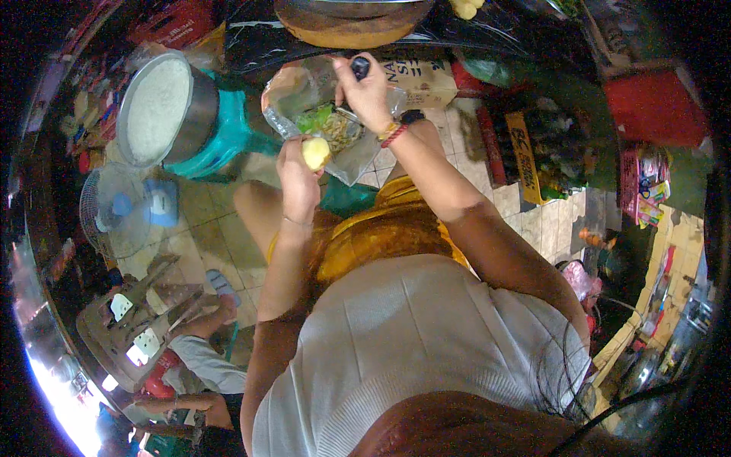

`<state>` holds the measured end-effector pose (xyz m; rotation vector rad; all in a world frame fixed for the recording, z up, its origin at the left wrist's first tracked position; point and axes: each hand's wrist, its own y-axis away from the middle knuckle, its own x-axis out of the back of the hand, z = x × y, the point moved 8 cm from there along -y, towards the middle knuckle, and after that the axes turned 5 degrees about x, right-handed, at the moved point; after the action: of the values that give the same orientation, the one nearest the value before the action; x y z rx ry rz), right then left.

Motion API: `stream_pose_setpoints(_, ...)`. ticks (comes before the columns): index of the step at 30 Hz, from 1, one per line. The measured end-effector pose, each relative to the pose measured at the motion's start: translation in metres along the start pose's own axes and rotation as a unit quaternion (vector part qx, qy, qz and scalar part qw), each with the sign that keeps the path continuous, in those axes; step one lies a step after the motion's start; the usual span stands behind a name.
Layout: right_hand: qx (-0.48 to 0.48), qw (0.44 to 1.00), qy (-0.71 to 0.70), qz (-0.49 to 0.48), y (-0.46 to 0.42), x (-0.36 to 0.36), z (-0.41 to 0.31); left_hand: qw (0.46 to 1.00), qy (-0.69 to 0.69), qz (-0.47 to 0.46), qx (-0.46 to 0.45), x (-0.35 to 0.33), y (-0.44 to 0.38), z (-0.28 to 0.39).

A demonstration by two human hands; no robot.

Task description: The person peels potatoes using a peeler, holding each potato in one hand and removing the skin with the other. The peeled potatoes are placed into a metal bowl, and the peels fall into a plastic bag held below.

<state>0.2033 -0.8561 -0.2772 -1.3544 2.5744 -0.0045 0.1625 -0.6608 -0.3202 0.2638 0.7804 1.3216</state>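
My left hand (298, 174) grips a pale yellow peeled potato (316, 154), whose rounded end sticks out above the fingers. Up and to the right of it, my right hand (366, 94) is closed around the black handle of a kitchen tool (360, 67). A thin metal part shows below that hand, but whether it is a peeler or a knife is unclear. The tool and the potato are apart. Beneath both hands spreads a clear plastic bag (357, 163), with peelings (341, 132) and some green leafy scraps (314, 119) in it.
To the left a metal pot (197, 117) of white contents stands on a teal plastic stool (228, 137). A large bowl (354, 31) sits ahead, with pale yellow pieces (467, 8) beside it. At right is a bottle crate (522, 157). A fan (114, 208) and another person's arm (177, 403) are lower left.
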Motion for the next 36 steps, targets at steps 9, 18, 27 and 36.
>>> stream_pose_setpoints(9, -0.191, 0.919, -0.341, 0.057, 0.029, -0.022, -0.005, 0.962, 0.211, -0.042, 0.168, -0.011, -0.01, -0.027)
stream_pose_setpoints(18, -0.151, 0.957, -0.247, 0.034, 0.04, -0.023, -0.009, 0.98, 0.185, -0.009, 0.072, -0.022, -0.01, -0.022)
stream_pose_setpoints(27, 0.0, 0.999, 0.006, 0.052, 0.007, 0.024, -0.001, 0.956, 0.245, -0.079, 0.141, -0.027, 0.005, -0.019)
stream_pose_setpoints(36, -0.206, 0.911, -0.352, 0.066, 0.039, -0.029, 0.0, 0.94, 0.294, -0.076, 0.156, -0.035, -0.002, -0.021)
